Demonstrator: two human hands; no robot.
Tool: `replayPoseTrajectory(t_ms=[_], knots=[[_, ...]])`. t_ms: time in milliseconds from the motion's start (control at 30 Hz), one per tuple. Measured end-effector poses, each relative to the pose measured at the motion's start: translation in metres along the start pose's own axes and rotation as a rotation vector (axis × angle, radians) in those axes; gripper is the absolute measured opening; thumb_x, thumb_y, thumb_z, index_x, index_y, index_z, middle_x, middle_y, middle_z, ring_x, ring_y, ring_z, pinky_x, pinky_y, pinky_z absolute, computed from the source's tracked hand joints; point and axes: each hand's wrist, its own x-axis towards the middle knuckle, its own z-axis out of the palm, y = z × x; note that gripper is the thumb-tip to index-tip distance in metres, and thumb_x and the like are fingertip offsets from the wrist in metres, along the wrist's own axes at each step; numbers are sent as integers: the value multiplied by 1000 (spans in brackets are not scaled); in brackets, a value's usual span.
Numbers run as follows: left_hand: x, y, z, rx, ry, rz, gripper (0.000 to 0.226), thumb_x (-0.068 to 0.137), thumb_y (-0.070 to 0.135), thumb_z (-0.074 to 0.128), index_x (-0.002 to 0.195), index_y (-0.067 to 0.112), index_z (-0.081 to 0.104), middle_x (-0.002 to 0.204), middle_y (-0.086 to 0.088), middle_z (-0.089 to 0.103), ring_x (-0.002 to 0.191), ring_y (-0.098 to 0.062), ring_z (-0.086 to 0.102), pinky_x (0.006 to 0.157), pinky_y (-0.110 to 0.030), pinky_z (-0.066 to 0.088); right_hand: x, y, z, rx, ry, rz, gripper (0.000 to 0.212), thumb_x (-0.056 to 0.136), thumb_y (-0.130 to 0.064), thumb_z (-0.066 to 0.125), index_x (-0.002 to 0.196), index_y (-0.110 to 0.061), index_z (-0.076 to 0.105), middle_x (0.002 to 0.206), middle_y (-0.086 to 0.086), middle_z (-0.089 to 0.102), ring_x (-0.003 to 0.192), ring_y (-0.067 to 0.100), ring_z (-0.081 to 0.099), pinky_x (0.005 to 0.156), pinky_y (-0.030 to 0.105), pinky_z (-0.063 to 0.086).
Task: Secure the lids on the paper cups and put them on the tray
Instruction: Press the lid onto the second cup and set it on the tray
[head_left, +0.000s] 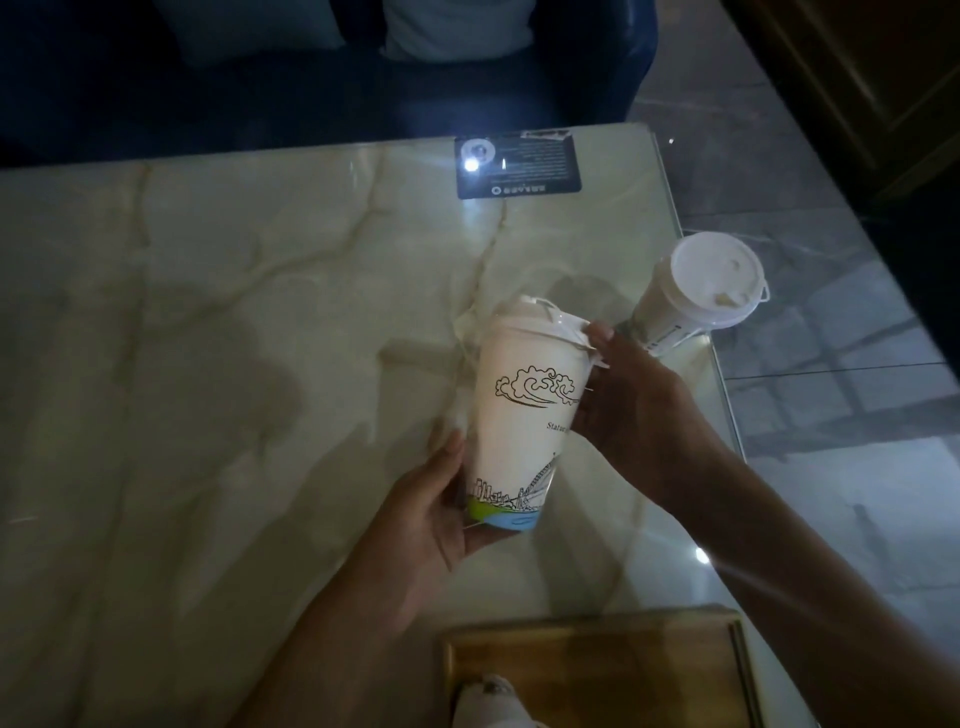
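Observation:
A tall white paper cup (522, 415) with a cloud drawing and a skyline print is held tilted above the marble table. My left hand (441, 514) cups its base from below. My right hand (628, 395) grips the upper side, thumb on the rim of the white lid (540, 325) that sits on top. A second paper cup (660, 317) with a white lid (714, 278) stands near the table's right edge, just behind my right hand. The wooden tray (613, 665) lies at the bottom; a white object (488, 699) on it is cut off by the frame.
The marble table (208, 338) has a glass top. A dark card (517, 163) lies at its far edge. A dark blue sofa with pale cushions (457, 26) stands behind the table. The tiled floor (831, 364) drops away to the right.

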Motion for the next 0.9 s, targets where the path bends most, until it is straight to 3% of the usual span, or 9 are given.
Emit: replayPoseTrajectory(t_ms=[100,167,233,333,500,633,733,833,900], knots=[[4,-3,-2,51,-9,11,49,88,35,54,124,7,71,130,-29,68,128,-52,58,95,-51,56,-3,0,1,27,7,17,33,97,-41,58,107,-24,85,104,11,83,96,25,80,85,40,64],[5,-4,-2,90,-38,49,44,86,41,68,117,11,78,126,-26,72,118,-41,69,93,-47,61,-4,0,1,34,29,26,34,97,-42,57,101,-26,86,99,10,83,90,24,80,78,36,65],[7,-6,-5,132,-38,87,57,72,52,85,115,15,79,122,-20,75,112,-32,74,90,-41,63,-4,0,1,13,48,39,35,95,-47,56,96,-29,87,94,8,83,84,22,81,73,33,64],[10,-8,-8,205,6,136,48,76,48,80,113,17,79,120,-17,76,113,-33,73,85,-40,63,-4,0,2,-48,59,42,35,94,-54,57,94,-35,86,94,7,84,83,20,81,71,32,64],[10,-10,-7,330,68,212,59,67,51,79,116,18,73,115,-7,79,109,-25,75,87,-38,63,-5,1,6,-185,80,30,43,81,-65,69,111,-36,82,113,9,82,98,24,81,79,35,63],[11,-12,-4,406,92,259,40,74,37,77,111,22,72,110,-1,81,105,-21,76,84,-34,62,-7,1,12,-227,77,32,47,81,-65,71,115,-34,80,117,6,82,103,24,80,82,34,63],[10,-13,-2,452,119,279,53,61,44,84,108,25,70,107,1,81,103,-20,77,83,-35,62,-7,-1,16,-242,98,25,44,88,-59,69,118,-28,79,117,8,82,106,28,80,90,43,64],[8,-9,1,391,104,230,64,58,48,81,115,22,70,114,-4,79,107,-25,76,92,-46,61,-9,-3,17,-205,96,27,55,91,-55,62,130,-17,72,125,17,78,116,37,75,101,53,60],[8,-8,1,205,44,144,52,73,41,79,118,15,72,120,-11,77,110,-29,74,95,-52,59,-10,-5,17,-154,90,40,58,92,-55,58,132,-15,71,129,23,75,122,42,71,108,59,55]])
